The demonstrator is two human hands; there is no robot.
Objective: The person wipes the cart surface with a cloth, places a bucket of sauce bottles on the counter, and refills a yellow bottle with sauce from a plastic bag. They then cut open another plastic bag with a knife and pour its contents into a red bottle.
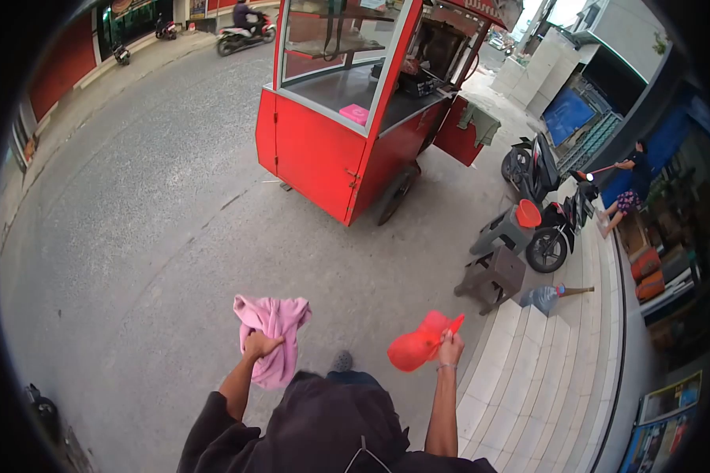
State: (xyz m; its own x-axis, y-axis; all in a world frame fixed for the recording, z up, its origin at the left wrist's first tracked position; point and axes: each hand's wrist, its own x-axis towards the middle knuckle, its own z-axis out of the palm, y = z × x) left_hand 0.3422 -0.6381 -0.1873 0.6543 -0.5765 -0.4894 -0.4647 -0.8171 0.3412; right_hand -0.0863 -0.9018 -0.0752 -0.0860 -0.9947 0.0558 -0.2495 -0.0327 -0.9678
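Note:
My left hand (260, 345) is closed around a bunched pink cloth (280, 323), whose folds hang below the fingers. On the other side, my right hand (450, 347) grips what looks like a red plastic bag (415, 347) by its upper end. The bag bulges out to the left of the fist, and a short tip pokes out above it. Both hands are held apart, in front of my body and over the pavement. A red food cart (315, 158) with glass panels stands ahead of me, out of reach of either hand.
Stacked plastic stools (493, 276), a red bowl (528, 213) and a water jug (540, 298) stand at right beside tiled steps (505, 378). Parked motorbikes (551, 244) are beyond them. A person (635, 173) holds a long handle near the shopfront. A rider (246, 16) passes on the road.

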